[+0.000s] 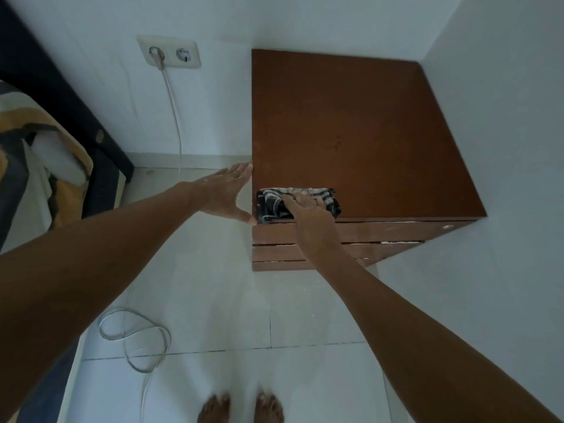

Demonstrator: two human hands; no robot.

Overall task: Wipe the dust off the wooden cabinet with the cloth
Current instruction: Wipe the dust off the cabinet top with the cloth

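The fingers [308, 199] of the right hand [305, 206] are laid flat and pressed down on the cloth [274, 203], curled only a little over its folds rather than clenched round it; whether the thumb is tucked under the fabric cannot be told from this angle. The cloth, a dark checked rag bunched into a band, is held at the near left corner of the wooden cabinet [351, 132], its long axis running left to right along the near edge. Nearly all of the brown top is seen to lie far and right of the fingers, so the coming stroke is judged to be one pushed away from the near edge or drawn rightward. The left hand [227, 190] is spread open with nothing held, its palm set against the cabinet's left side, apparently as a brace. The right hand is the one on the cloth.
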